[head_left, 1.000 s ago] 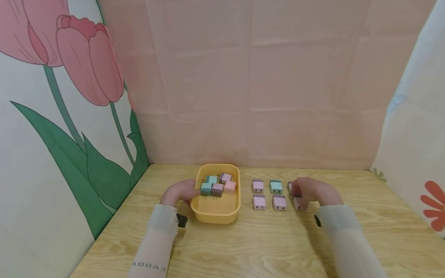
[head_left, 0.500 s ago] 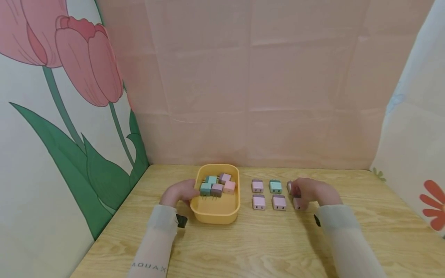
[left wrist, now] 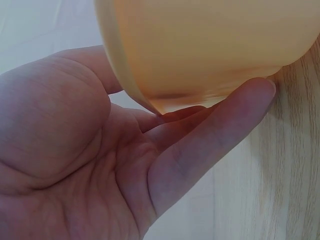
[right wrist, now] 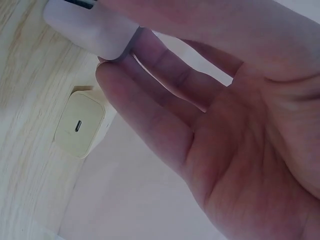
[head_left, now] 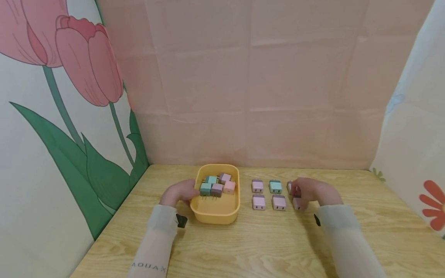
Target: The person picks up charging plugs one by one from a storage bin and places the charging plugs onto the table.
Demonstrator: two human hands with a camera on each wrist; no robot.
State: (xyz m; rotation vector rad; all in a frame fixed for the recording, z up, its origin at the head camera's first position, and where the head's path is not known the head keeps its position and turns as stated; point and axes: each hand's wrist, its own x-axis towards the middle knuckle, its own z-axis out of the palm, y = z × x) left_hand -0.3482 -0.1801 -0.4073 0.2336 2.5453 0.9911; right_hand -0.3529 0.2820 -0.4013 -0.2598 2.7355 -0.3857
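Observation:
On the left, my left hand (head_left: 179, 191) grips the rim of a yellow plastic basket (head_left: 216, 219). In the left wrist view the thumb goes over the rim and the fingers lie along the outer wall. Several plug chargers in teal, purple and pink, such as a pink charger (head_left: 229, 187), lie jumbled inside. To the right, my right hand (head_left: 313, 191) reaches down over the end of two rows of chargers. Its thumb and fingers hold a pale charger with a darker edge (right wrist: 95, 30), seen in the right wrist view. Beyond the fingertips stands a cream charger (right wrist: 80, 125) with one small port.
Between basket and right hand, a lilac charger (head_left: 257, 186) and a teal charger (head_left: 276, 187) form the back row. Two more lilac chargers (head_left: 259, 202) sit in front of them. Pink cloth (head_left: 264, 96) hangs behind the wooden table (head_left: 222, 251), with flower-printed sheets at both sides.

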